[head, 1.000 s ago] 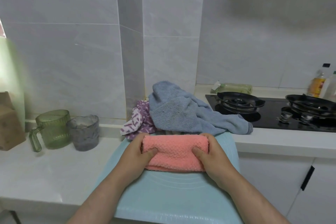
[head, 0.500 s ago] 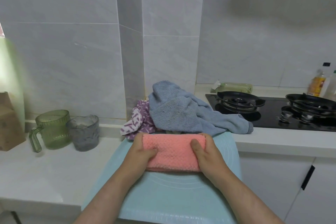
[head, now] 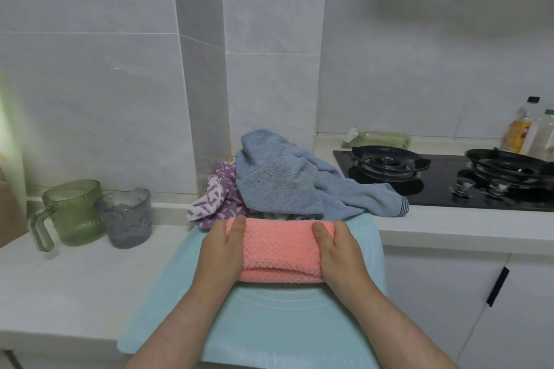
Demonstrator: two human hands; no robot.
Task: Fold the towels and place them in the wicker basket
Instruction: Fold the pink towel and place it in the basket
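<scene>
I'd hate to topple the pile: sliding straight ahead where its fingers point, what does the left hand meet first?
Probably the purple patterned towel, heaped just beyond the left hand gripping the pink towel; depth is unclear.

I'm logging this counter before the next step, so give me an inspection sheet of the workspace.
Surface: white counter with a light blue mat over its front edge.
Job's things: folded pink towel on the mat; blue towel and purple towel heaped behind it; no basket in view.
Clutter: green mug, grey cup at left.
Hands: left hand and right hand hold the pink towel's ends.
Cables: nothing seen.
Surroundings: tiled wall, gas hob, bottles at right.
</scene>
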